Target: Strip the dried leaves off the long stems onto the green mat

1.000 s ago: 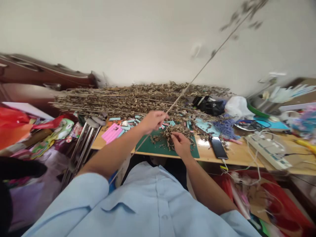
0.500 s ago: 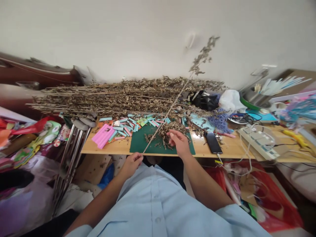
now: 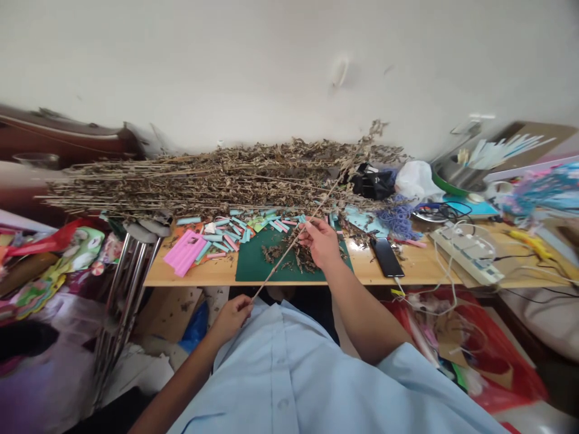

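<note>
One long dried plant stem (image 3: pixel 280 263) slants from low at my left up over the desk, its leafy tip near the wall. My left hand (image 3: pixel 235 313) is closed round its bare lower end, below the desk edge. Higher up, the fingers of my right hand (image 3: pixel 320 241) are bent round the same stem. Beneath them, crumbled dry leaves (image 3: pixel 302 258) lie in a pile on a green cutting mat (image 3: pixel 248 265). Behind, a large heap of dried leafy stems (image 3: pixel 203 181) stretches along the wall.
Short pink and blue pieces (image 3: pixel 221 238) lie scattered left of the mat, beside a pink plastic piece (image 3: pixel 184 252). To the right are a black phone (image 3: pixel 388 258) on a cable and a white power strip (image 3: pixel 465 256). Metal crutches (image 3: pixel 131 271) lean against the desk's left end.
My right hand has moved up and left from the leaf pile onto the stem. My left hand has drawn the stem down and toward me, so its leafy tip is lower.
</note>
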### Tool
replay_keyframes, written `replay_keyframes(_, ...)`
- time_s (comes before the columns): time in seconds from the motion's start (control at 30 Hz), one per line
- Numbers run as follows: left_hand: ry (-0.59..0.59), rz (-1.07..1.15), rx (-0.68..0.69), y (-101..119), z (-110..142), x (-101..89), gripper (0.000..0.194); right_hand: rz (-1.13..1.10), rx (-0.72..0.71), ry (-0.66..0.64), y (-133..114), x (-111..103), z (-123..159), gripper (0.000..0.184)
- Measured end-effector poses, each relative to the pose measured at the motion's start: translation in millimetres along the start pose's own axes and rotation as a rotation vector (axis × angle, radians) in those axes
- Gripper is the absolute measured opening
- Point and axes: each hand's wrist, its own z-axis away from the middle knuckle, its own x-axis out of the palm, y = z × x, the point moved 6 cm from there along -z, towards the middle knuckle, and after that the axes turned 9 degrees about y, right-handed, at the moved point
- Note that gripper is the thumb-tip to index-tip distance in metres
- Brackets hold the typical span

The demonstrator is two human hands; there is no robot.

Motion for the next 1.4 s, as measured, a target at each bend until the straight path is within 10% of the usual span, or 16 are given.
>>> replay_keyframes(0.5,0.14,0.147,-0.009,18.9,-22.2,10.9,0.041,0.342,0.053,-0.098,32.6,-4.2,17.5,0.03)
replay_keyframes(0.8,0.113,0.14,-0.049,7.2,-12.7,2.4,0.042,1.112,-0.775,0.082,-34.8,-59.5,-29.6,0.033)
replay_keyframes(1.1,0.091,0.044,-0.054,8.0,-7.9,3.3,0.045,1.419,-0.872,-0.174,-1.9,-57.1,-34.6,0.052)
replay_keyframes(1.4,0.11,-0.038,0.018,7.1,1.7,-7.2,0.034,1.493,-0.803,-0.052,2.1,-83.5,-50.7,0.042)
